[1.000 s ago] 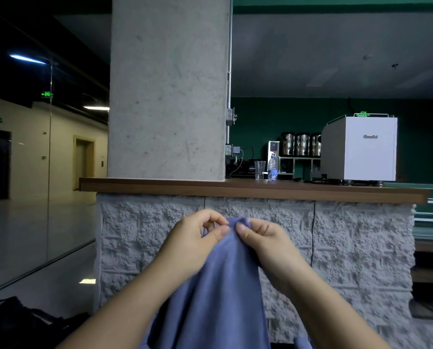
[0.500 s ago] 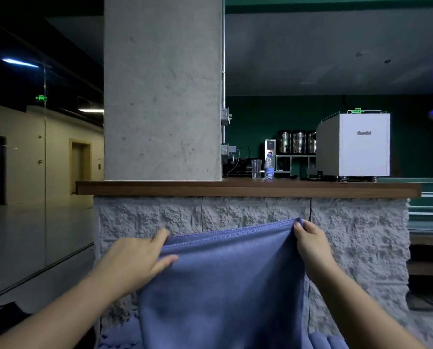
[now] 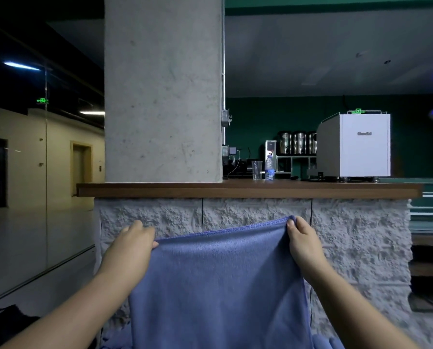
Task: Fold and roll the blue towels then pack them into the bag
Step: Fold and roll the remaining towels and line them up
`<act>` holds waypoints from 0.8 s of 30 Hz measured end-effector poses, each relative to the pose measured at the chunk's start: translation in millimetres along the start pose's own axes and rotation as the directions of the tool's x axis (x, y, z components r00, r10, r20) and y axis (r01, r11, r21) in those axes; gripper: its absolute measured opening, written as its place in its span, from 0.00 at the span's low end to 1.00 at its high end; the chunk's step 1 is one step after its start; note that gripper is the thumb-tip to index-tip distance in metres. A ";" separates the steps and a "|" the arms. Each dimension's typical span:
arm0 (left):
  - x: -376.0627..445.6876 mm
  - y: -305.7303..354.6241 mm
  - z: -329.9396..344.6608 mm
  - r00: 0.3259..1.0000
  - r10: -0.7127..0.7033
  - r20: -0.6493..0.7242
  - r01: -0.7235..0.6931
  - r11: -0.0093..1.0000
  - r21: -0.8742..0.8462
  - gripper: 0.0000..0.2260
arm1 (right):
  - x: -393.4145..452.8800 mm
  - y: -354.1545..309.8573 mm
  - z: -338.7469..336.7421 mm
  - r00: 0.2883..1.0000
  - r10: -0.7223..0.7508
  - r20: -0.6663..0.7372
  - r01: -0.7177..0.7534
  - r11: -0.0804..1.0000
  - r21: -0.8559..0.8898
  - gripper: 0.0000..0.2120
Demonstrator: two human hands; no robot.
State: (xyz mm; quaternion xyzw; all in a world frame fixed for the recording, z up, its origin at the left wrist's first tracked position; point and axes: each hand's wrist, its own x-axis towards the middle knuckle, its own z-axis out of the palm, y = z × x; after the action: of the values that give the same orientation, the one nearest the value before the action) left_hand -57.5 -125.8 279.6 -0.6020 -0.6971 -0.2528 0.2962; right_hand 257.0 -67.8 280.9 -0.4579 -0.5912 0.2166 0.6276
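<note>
Blue towel [image 3: 218, 280] held up, hanging flat at 6 o'clock, well clear of the surface [image 3: 248, 190]. Left hand [image 3: 129, 250] pinches its top left corner, right hand [image 3: 302, 240] pinches the top right corner. More blue cloth [image 3: 328, 342] peeks out low at 5 o'clock. Behind: rough stone wall [image 3: 356, 235], concrete pillar [image 3: 162, 89] at 12. On the surface at 2 o'clock: plastic cup [image 3: 257, 169], water bottle [image 3: 269, 168], white machine [image 3: 356, 144]. Dark bag [image 3: 6, 323] on the floor at 8 o'clock.
</note>
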 end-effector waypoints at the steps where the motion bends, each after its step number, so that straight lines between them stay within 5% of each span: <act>1: -1.3 -0.3 0.9 1.000 0.001 0.002 -0.001 1.000 -0.014 0.08 | -1.2 3.0 -1.2 1.000 0.003 0.014 -0.003 1.000 -0.005 0.14; 5: -9.5 0.8 3.9 0.993 -0.068 0.093 0.070 0.997 -0.018 0.07 | -8.6 19.6 -5.1 1.000 0.019 0.022 -0.019 1.000 -0.014 0.14; 7: -9.5 -0.4 10.1 0.979 -0.123 0.160 0.155 0.967 -0.200 0.09 | -12.9 24.5 -5.4 1.000 0.014 0.011 -0.014 1.000 -0.008 0.14; 10: -8.7 -5.6 18.9 0.963 -0.171 0.208 0.260 0.792 -0.552 0.13 | -16.9 28.0 -3.8 1.000 0.008 0.007 -0.008 1.000 -0.010 0.15; 14: -14.5 -10.7 17.7 0.914 -0.266 0.306 0.404 0.666 -0.627 0.16 | -16.7 32.1 0.6 0.994 0.110 0.017 -0.109 0.994 -0.028 0.14; 19: -21.0 14.5 11.4 0.729 -0.281 0.624 0.659 0.044 -0.751 0.13 | -19.1 37.8 12.7 0.922 0.386 0.035 -0.387 0.921 0.037 0.13; 21: -21.0 29.0 2.7 0.739 -0.250 0.625 0.634 -0.053 -0.771 0.07 | -23.0 31.6 15.9 0.890 0.445 0.099 -0.455 0.883 0.113 0.13; 24: -22.9 49.9 -17.6 0.774 -0.183 0.606 0.606 -0.062 -0.793 0.04 | -29.2 14.8 19.9 0.915 0.373 0.154 -0.393 0.911 0.124 0.15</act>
State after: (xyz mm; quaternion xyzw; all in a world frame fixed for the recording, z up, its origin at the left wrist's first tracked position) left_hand -4.0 -146.7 275.2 -0.4319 -0.5216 -0.6246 -0.3890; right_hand 236.2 -77.9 250.4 -0.5010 -0.5103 0.4088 0.5670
